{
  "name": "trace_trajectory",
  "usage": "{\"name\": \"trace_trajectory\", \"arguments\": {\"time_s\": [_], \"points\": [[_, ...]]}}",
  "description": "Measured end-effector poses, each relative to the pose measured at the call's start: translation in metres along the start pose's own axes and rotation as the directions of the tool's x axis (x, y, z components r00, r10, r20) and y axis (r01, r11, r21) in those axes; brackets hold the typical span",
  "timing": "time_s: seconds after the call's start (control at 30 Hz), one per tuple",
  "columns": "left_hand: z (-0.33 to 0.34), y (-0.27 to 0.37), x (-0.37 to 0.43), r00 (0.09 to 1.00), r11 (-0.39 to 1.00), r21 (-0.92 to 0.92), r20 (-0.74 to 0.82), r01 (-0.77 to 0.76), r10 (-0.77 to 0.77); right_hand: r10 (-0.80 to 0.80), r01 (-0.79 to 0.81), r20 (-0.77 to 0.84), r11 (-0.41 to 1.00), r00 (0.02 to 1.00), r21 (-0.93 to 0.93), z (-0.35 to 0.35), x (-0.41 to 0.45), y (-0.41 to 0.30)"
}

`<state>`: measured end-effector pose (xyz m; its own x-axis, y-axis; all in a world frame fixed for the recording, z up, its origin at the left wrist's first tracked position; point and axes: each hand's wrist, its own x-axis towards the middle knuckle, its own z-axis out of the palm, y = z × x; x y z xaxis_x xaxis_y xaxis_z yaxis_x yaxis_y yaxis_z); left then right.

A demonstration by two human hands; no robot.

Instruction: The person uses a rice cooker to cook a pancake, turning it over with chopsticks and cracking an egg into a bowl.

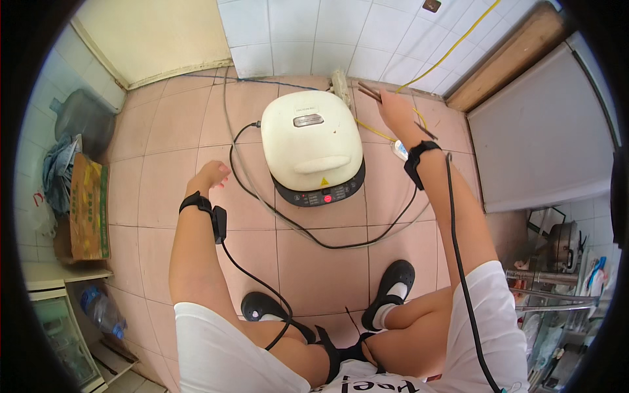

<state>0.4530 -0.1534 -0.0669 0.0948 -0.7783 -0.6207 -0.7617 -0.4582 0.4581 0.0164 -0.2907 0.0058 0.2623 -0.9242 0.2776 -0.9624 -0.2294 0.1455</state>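
A cream electric baking pan with a black control panel stands on the floor in front of me, its lid down. A small red light shows on the panel. To the right of the lid, my right hand grips a pair of brown chopsticks; their other ends stick out by the wrist. My left hand hovers to the left of the pan, holding nothing that I can see, its fingers loosely bent. Both wrists wear black straps with cables.
A black power cord loops across the pink tiles before my feet. A white power strip on a yellow cable lies under my right forearm. At left stand a cardboard box and a large water jug; a grey cabinet is at right.
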Motion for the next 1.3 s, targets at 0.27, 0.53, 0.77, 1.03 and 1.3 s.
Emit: {"name": "trace_trajectory", "arguments": {"time_s": [0.27,0.53,0.77,1.03,1.3], "points": [[-0.007,0.002,-0.02,0.997,0.998,0.021,0.029,0.064,-0.065,-0.156,0.121,0.447,0.987,0.881,0.105,-0.001,-0.044,0.028],[-0.02,-0.013,-0.012,0.999,0.999,0.027,0.01,0.036,-0.037,-0.101,-0.049,0.59,0.971,0.801,0.232,0.03,-0.04,0.066],[-0.001,-0.013,-0.013,0.982,0.989,-0.006,0.12,0.147,-0.145,-0.108,-0.068,0.557,0.956,0.823,0.285,0.029,-0.03,0.054],[0.003,0.0,0.001,0.985,0.993,0.037,0.126,0.112,-0.116,-0.114,-0.03,0.494,0.961,0.862,0.275,0.044,-0.041,0.067],[0.009,0.009,0.009,0.984,0.993,0.075,0.147,0.094,-0.105,-0.022,-0.137,0.521,0.954,0.853,0.266,0.05,-0.043,0.076]]}}
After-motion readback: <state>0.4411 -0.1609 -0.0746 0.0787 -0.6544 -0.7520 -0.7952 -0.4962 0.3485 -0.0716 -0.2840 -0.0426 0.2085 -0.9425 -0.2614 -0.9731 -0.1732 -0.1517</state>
